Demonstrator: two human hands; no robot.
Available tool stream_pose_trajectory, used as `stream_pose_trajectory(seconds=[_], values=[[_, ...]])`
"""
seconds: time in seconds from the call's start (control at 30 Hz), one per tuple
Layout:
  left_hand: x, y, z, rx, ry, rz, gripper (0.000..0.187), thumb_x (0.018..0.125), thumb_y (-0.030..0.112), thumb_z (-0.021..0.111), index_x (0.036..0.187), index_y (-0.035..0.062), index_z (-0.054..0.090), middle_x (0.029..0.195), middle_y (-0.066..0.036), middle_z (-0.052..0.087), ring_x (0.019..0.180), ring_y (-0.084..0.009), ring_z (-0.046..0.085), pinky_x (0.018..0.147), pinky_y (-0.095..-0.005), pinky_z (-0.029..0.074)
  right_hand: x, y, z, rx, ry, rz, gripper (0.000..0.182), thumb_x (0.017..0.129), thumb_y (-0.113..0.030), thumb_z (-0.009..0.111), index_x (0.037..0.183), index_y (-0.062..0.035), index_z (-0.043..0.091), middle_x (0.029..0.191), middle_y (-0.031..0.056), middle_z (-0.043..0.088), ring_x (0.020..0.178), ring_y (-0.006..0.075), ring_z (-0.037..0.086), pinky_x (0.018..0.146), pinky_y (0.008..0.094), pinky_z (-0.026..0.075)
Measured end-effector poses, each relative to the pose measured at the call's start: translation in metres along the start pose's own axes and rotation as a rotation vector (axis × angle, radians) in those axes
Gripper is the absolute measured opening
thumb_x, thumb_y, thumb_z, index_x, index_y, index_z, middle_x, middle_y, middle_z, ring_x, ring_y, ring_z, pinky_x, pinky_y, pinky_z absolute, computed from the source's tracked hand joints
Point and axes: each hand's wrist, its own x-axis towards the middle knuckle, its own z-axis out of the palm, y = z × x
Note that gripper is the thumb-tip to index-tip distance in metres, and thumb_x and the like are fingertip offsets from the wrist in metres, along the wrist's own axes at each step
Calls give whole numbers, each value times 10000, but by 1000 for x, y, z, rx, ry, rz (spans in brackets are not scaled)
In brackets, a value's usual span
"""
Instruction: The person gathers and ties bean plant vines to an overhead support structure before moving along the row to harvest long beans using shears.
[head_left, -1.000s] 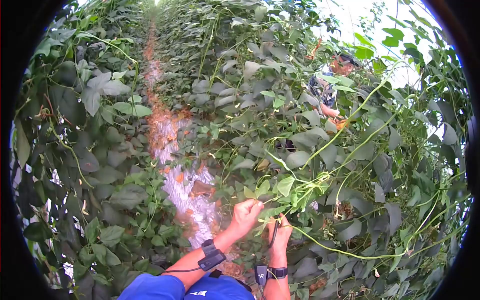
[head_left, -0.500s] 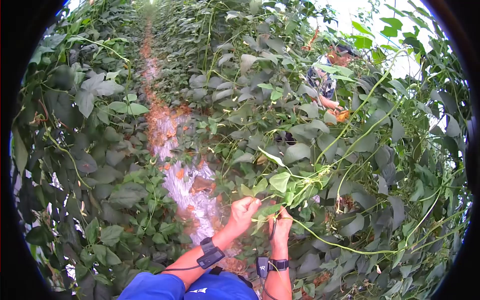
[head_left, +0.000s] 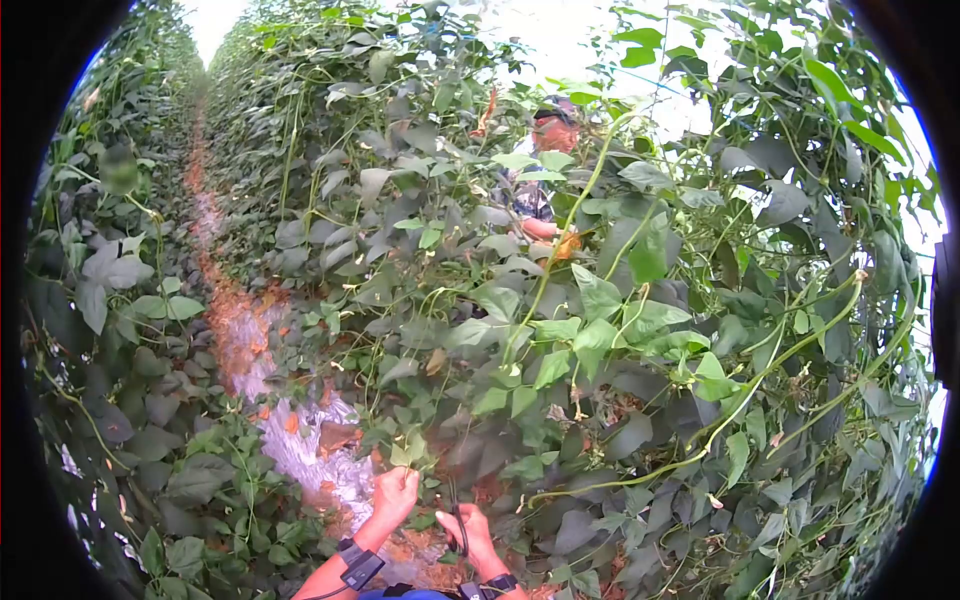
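Note:
My left hand (head_left: 396, 492) is closed in a pinch, low in the head view. A pale green leaf (head_left: 408, 453) rises at its fingertips; the exact grip point is hidden. To its right, my right hand (head_left: 474, 532) curls around black scissors (head_left: 461, 520), whose thin dark blades point up. Blur hides whether the blades are apart. Beyond both hands hang bean vines (head_left: 590, 330) with broad leaves. A long green vine stem (head_left: 620, 482) droops in from the right, apart from the right hand.
Leafy rows stand on both sides of a narrow path (head_left: 310, 450) of shiny plastic sheet and dry brown leaves. Another person (head_left: 530, 190) stands behind the right-hand row, partly hidden, with an orange thing (head_left: 568, 245) by their hand.
My view has turned to the right and upward. Both hands now sit lower and apart from the leafy shoots they were among. The scissors in my right hand show more clearly.

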Motion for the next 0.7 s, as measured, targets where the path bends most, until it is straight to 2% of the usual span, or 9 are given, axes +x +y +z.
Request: stream_pose_trajectory(seconds=[0.03, 0.07, 0.13, 0.27, 0.37, 0.47, 0.5, 0.63, 0.7], values=[[0, -6, 1, 148, -38, 2, 223, 849, 196, 607, 728, 11, 580, 536, -99, 556, 484, -226, 554, 477, -370, 414, -2, 12, -10, -62, -130, 129, 341, 787, -291, 753, 803, -9, 563, 562, 17, 544, 459, 94, 501, 425, 235, 394], [-1, -10, 2, 143, -44, 14, 223, 849, 196, 607, 728, 11, 580, 536, -99, 556, 484, -226, 554, 477, -370, 414, -17, 15, -10, -55, -74, 177, 342, 804, -309, 732, 697, -39, 551, 509, 7, 512, 421, 100, 488, 394, 241, 368], [-7, -7, 1, 395, -111, 112, 251, 830, 250, 597, 772, 7, 588, 602, -185, 602, 575, -366, 621, 521, -454, 460, -30, 30, -17, -57, -113, 293, 342, 801, -310, 741, 717, -41, 548, 525, 14, 515, 400, 103, 480, 362, 251, 348], [-13, 8, -2, 827, -378, 144, 349, 811, 354, 581, 837, 7, 600, 605, -191, 617, 607, -376, 633, 540, -480, 491, -59, 1, -21, 9, -154, 351, 326, 847, -314, 694, 742, -33, 566, 537, 9, 527, 417, 97, 505, 374, 243, 369], [-16, 8, 0, 938, -540, 158, 349, 804, 365, 581, 825, 18, 620, 624, -181, 632, 609, -366, 639, 553, -470, 499, -60, 16, -28, 92, -188, 379, 317, 859, -321, 680, 780, -31, 578, 540, 6, 527, 408, 101, 499, 370, 240, 369], [-24, -14, 4, 966, -520, 246, 361, 765, 383, 629, 731, 24, 632, 622, -177, 628, 612, -367, 635, 555, -467, 500, -74, 14, -29, 119, -219, 310, 370, 897, -367, 611, 705, -58, 545, 513, 43, 473, 430, 143, 452, 414, 294, 334], [-23, -16, 4, 962, -528, 268, 361, 765, 383, 629, 731, 24, 632, 622, -177, 628, 612, -367, 635, 555, -467, 500, -71, 27, -27, 125, -197, 327, 390, 906, -409, 586, 672, -104, 520, 464, 19, 452, 365, 135, 427, 356, 280, 290], [-24, -15, 4, 944, -611, 266, 357, 752, 413, 627, 660, 69, 650, 630, -173, 633, 639, -361, 643, 570, -459, 506, -73, 32, -34, 151, -267, 340, 357, 901, -404, 592, 741, -89, 536, 512, 31, 487, 402, 147, 454, 384, 288, 342], [-25, -4, 5, 1002, -685, 195, 371, 788, 442, 585, 744, 84, 669, 737, -162, 667, 727, -349, 658, 645, -458, 522, -71, 44, -36, 67, -215, 262, 349, 895, -412, 596, 797, -80, 548, 555, 37, 513, 443, 152, 486, 413, 294, 374]])
